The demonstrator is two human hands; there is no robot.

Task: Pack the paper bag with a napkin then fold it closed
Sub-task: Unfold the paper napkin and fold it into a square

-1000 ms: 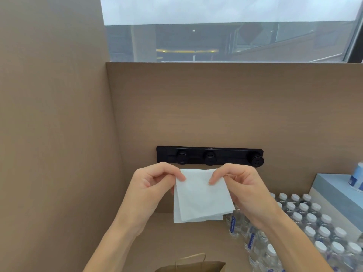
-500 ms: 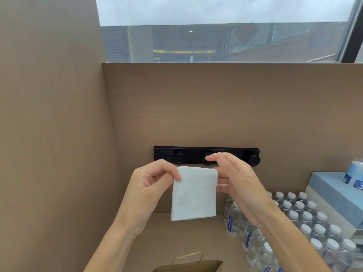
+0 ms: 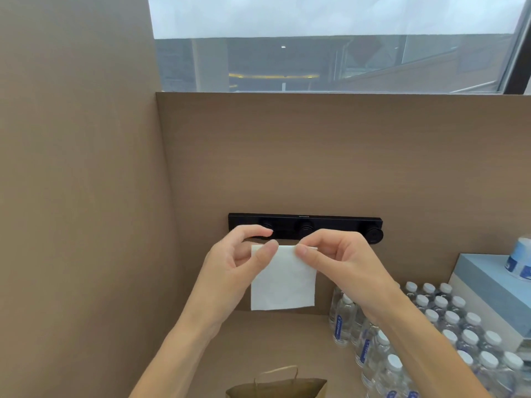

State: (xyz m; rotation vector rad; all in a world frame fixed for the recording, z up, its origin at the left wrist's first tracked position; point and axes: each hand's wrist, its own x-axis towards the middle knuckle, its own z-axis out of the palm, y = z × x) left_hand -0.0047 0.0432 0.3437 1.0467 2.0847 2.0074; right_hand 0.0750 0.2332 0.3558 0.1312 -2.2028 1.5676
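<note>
Both the left hand [image 3: 235, 268] and right hand [image 3: 342, 262] pinch the folded napkin [image 3: 283, 282]; next, lower it toward 6 o'clock into the bag [image 3: 275, 387], seemingly open

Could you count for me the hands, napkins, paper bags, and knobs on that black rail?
hands: 2 (left hand, right hand)
napkin: 1
paper bag: 1
knobs: 3 ()
Total: 7

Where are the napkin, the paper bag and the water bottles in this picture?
napkin [image 3: 283, 285]: head view, middle of the white sheet.
paper bag [image 3: 275, 388]: head view, brown top edge below the handle.
water bottles [image 3: 448, 320]: head view, white cap in the group.
</note>
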